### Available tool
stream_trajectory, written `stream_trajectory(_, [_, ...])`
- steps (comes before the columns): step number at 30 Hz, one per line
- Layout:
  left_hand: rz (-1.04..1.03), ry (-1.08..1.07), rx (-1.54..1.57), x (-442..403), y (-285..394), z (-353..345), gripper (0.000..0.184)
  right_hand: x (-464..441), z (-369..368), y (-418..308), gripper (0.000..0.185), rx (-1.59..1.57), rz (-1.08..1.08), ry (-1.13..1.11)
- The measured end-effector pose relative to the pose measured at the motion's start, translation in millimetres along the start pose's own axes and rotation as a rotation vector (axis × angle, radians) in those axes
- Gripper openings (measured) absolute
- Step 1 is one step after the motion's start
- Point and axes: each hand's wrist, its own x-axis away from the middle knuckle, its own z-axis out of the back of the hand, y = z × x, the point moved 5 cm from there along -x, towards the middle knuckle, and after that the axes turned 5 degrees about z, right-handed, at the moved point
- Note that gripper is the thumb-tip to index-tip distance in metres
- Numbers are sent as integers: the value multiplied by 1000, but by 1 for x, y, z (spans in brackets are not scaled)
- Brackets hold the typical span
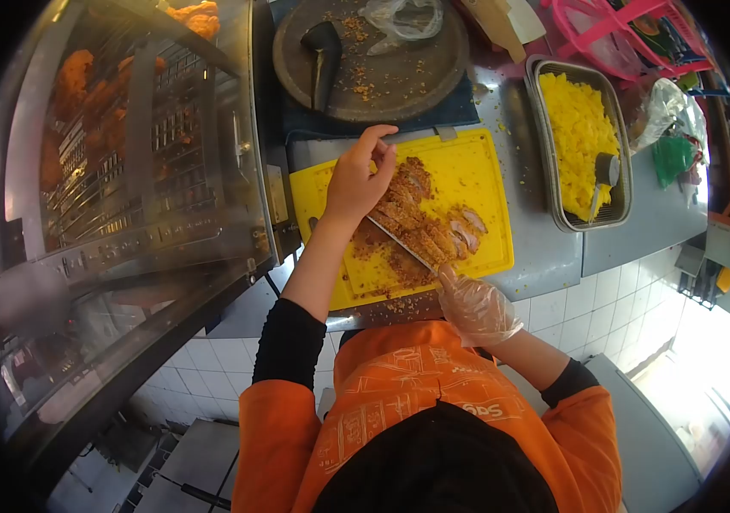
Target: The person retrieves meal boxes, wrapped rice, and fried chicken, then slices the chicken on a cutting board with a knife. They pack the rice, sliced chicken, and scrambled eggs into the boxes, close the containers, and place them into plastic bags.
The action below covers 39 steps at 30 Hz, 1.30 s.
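Observation:
Sliced breaded fried meat (pixel 416 224) lies in a slanting row on a yellow cutting board (pixel 493 184), with a few cut pieces (pixel 469 229) showing their pale inside at the right end. My right hand (pixel 476 308), in a clear plastic glove, grips a knife (pixel 401 244) at the board's front edge. Its blade runs up and left along the near side of the meat. My bare left hand (pixel 361 178) is over the upper left of the board, beside the meat's far end, thumb and fingers apart and nothing visible in them.
Left of the board stands a glass display cabinet (pixel 249 154) with fried pieces inside. Behind lies a round board (pixel 382 85) with a black-handled tool (pixel 322 64) and a plastic bag (pixel 403 19). At right, a metal basket (pixel 544 162) holds yellow chunks and a scoop (pixel 606 171).

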Motion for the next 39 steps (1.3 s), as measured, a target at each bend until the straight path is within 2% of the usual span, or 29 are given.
stream_trajectory(3, [70,-47,20,-3,-17,-5,17,0,2,-7,27,165,121,179])
stream_trajectory(5, [152,-78,-13,-6,-26,-5,16,-3,8,-9,27,227,168,200])
stream_trajectory(8, [109,-93,-119,-4,-21,-2,16,-5,-4,-8,33,230,176,53])
stream_trajectory(9, [86,-101,-152,-3,-17,-4,17,-5,-26,-1,35,210,150,45])
stream_trajectory(13, [-6,-105,-240,-9,-10,-11,16,-3,-21,-5,44,226,179,114])
stream_trajectory(14, [-18,-103,-254,-9,-12,-12,15,-6,-19,-2,49,139,108,35])
stream_trajectory(16, [-172,-16,-279,-7,1,-6,14,-9,-14,0,59,-40,-25,-129])
stream_trajectory(17, [-249,30,-295,-10,15,1,14,-11,-4,-3,56,-73,-54,-119])
stream_trajectory(19, [-237,115,-204,-13,40,19,14,-4,10,-13,50,-156,-111,-124])
stream_trajectory(20, [-218,144,-159,-7,45,24,15,3,7,-19,46,-193,-38,-60])
stream_trajectory(22, [-215,68,-173,3,35,20,16,18,5,-29,37,-275,92,84])
stream_trajectory(25, [-207,65,-219,8,21,17,16,7,-29,-27,39,-252,47,46])
stream_trajectory(28, [-97,47,-79,7,8,16,15,7,-46,-18,43,-440,79,-32])
stream_trajectory(31, [87,-85,-117,5,-6,10,16,-4,-18,-28,47,-334,-51,-181])
stream_trajectory(33, [156,-137,-106,4,-19,10,18,-11,-14,-35,45,-420,-155,-276])
stream_trajectory(34, [188,-152,-102,3,-25,10,19,-13,-13,-36,44,-388,-134,-272])
stream_trajectory(37, [-17,-58,-200,0,-22,14,20,-10,-13,-41,41,-159,57,-165])
stream_trajectory(39, [-105,9,-203,3,-15,9,22,-12,-15,-39,38,-157,-13,-172])
